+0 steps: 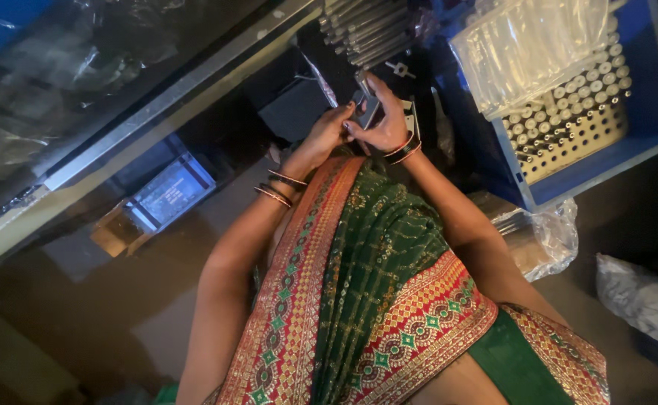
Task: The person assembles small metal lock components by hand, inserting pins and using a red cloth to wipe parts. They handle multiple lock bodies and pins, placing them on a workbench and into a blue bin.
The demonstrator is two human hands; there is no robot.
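Note:
My left hand (330,127) and my right hand (386,120) meet in front of my chest, both closed around a small grey metal part (366,105). The part sticks up a little between the fingertips, and its lower end is hidden by the fingers. Thin bangles circle both wrists. A green and red patterned cloth (374,277) drapes over my body below the hands.
A blue crate (655,112) at the right holds a perforated tray of several small metal cylinders under a clear plastic sheet (539,45). A bundle of metal rods (362,30) lies beyond the hands. A long metal rail (171,101) runs along the left. Crumpled plastic bags (554,240) lie at the lower right.

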